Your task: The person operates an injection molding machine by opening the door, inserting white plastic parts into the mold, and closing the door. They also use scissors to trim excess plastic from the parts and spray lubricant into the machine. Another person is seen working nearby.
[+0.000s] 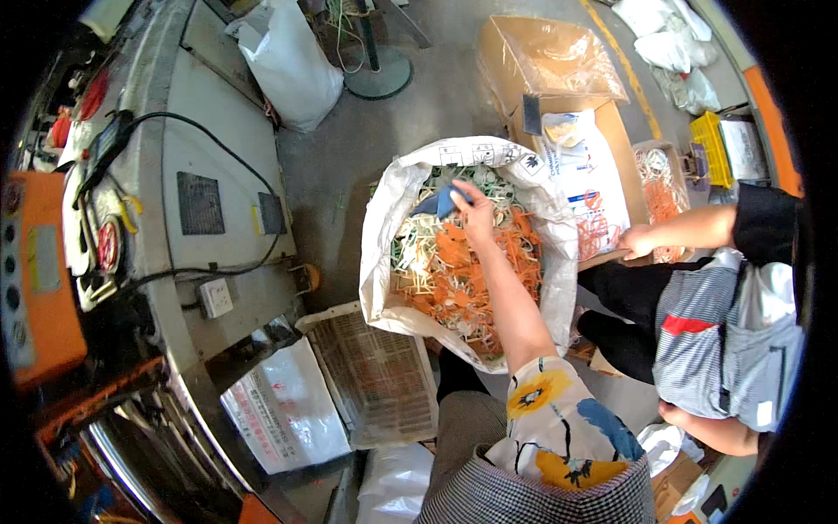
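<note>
A blue plastic piece (439, 202) sits pinched in the fingers of my right hand (476, 212) over the far side of the white sack (384, 227), its long edge pointing away toward the sack's far-left rim, above orange and pale plastic scraps (454, 271). My left hand is out of view. Right of the sack, a co-worker's hand (635, 241) rests on an open cardboard box (611, 131); left of it stands grey machinery (218, 131).

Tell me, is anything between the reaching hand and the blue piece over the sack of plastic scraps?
Nothing visible. The right hand already has its fingers on the blue piece, above the open white sack.
</note>
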